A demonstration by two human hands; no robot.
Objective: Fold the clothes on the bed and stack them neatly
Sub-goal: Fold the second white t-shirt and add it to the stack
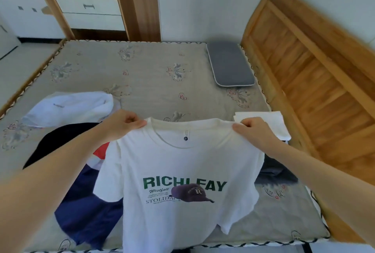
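Observation:
A white T-shirt (182, 163) with green lettering and a printed purple cap hangs in front of me, print facing me. My left hand (123, 123) pinches its left shoulder beside the collar. My right hand (251, 129) pinches the right shoulder. The shirt's hem drops past the near edge of the bed (154, 78). Under it on the left lie a dark garment (65, 137) and a blue garment with red and white patches (89, 198). A crumpled white garment (69, 108) lies further left. A folded white piece (269, 121) sits behind my right hand, and dark cloth (278, 171) lies beneath my right arm.
A grey flat pillow (229, 64) lies at the far right of the mattress. A wooden headboard (308, 74) runs along the right side. A wooden cabinet with white drawers (91, 7) stands beyond the far edge, by the wall.

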